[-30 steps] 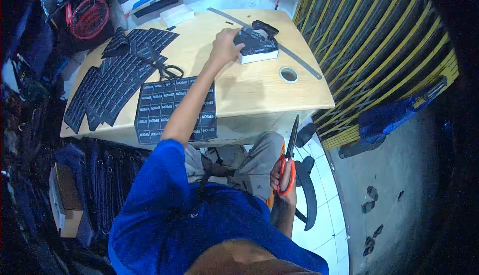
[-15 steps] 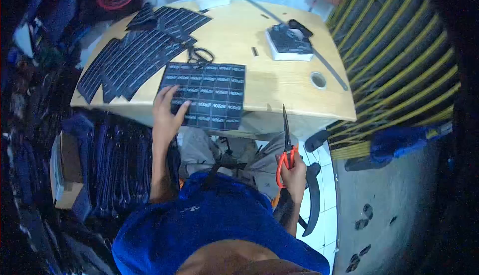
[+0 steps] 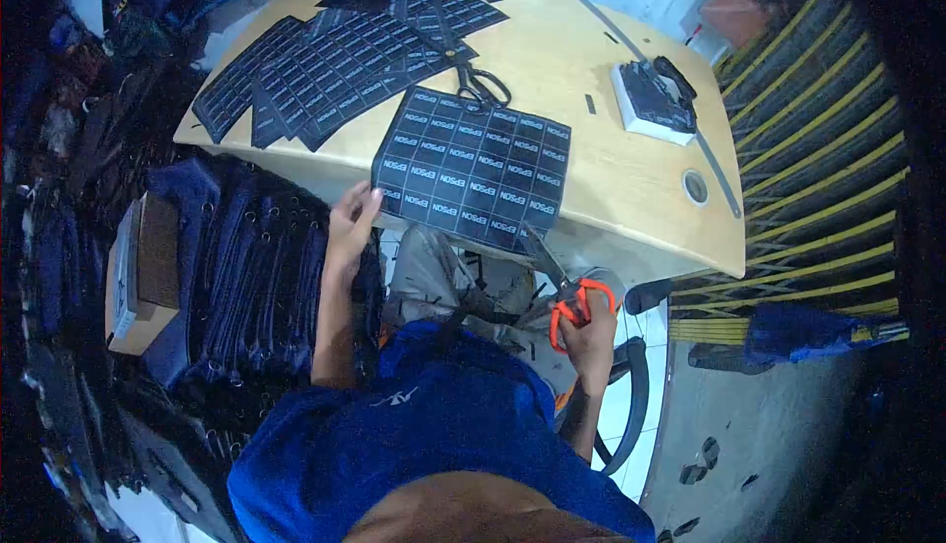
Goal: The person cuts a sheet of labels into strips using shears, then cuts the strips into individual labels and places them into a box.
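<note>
A black sheet (image 3: 473, 169) printed with rows of white EPSON labels lies over the near edge of the wooden table, its lower part overhanging. My left hand (image 3: 352, 223) pinches the sheet's left edge near its lower corner, thumb on top. In my right hand (image 3: 589, 338) are scissors (image 3: 569, 292) with orange handles, fingers through the loops. Their blades reach the sheet's lower right corner and overlap it in this view. Just beyond the sheet's top edge rests a second pair of scissors (image 3: 483, 87) with black handles.
More printed black sheets (image 3: 340, 70) lie overlapped at the table's (image 3: 631, 183) far left. On its right are a white box (image 3: 655, 114) with black pieces on it, a tape roll (image 3: 695, 186) and a long metal ruler (image 3: 717, 170). Dark straps with rings (image 3: 261, 287) hang at the left.
My left hand has gone from lying on the sheet to its left edge. The sheet has turned slightly. My right hand has brought the scissors, blades now parted, up to the sheet's lower right corner.
</note>
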`<state>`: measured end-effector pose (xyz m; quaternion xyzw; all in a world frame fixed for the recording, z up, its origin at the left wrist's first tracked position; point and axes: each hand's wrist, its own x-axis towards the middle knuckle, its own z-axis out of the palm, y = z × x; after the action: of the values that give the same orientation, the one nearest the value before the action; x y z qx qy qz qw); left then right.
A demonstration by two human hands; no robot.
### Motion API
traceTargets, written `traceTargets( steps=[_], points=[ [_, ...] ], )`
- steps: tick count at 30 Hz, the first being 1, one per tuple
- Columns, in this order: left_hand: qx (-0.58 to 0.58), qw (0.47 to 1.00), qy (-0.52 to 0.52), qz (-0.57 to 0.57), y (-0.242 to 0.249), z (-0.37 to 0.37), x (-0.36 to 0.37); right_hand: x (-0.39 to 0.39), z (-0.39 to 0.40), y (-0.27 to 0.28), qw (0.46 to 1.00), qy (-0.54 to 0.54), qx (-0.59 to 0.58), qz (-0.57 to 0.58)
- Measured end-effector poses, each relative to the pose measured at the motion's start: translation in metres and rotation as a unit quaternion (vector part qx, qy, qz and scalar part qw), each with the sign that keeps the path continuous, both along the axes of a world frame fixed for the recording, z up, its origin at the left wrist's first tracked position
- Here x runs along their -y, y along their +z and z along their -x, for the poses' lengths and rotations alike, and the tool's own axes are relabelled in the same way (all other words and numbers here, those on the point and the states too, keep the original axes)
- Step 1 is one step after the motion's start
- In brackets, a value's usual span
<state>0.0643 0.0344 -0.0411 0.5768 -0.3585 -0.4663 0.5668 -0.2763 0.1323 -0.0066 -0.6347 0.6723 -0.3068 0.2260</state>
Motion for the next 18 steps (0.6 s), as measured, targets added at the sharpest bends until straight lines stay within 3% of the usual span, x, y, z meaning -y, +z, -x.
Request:
traceTargets(
  steps=[4, 8, 10, 11, 16, 18],
  points=[
    [0.044, 0.999, -0.012, 0.024, 0.007, 0.006, 0.011, 0.012, -0.007, 0.012, 0.999, -0.023, 0.025, -0.03],
    [-0.013, 0.999, -0.02, 0.032, 0.01, 0.006, 0.013, 0.026, -0.002, 0.01, 0.996, -0.024, -0.042, 0.077],
    [-0.032, 0.999, -0.024, 0.025, 0.009, 0.004, 0.012, 0.034, -0.01, 0.027, 0.998, -0.064, 0.02, 0.0],
    [-0.038, 0.999, -0.022, 0.012, 0.009, 0.003, 0.011, 0.04, -0.008, 0.01, 0.993, -0.041, 0.068, 0.093],
    [-0.038, 0.998, -0.024, 0.032, 0.01, 0.004, 0.01, 0.062, -0.024, 0.031, 0.997, -0.055, 0.018, 0.05],
    [-0.066, 0.997, -0.015, 0.022, 0.011, 0.005, 0.01, 0.075, -0.027, 0.028, 0.99, -0.031, 0.083, 0.11]
  ],
)
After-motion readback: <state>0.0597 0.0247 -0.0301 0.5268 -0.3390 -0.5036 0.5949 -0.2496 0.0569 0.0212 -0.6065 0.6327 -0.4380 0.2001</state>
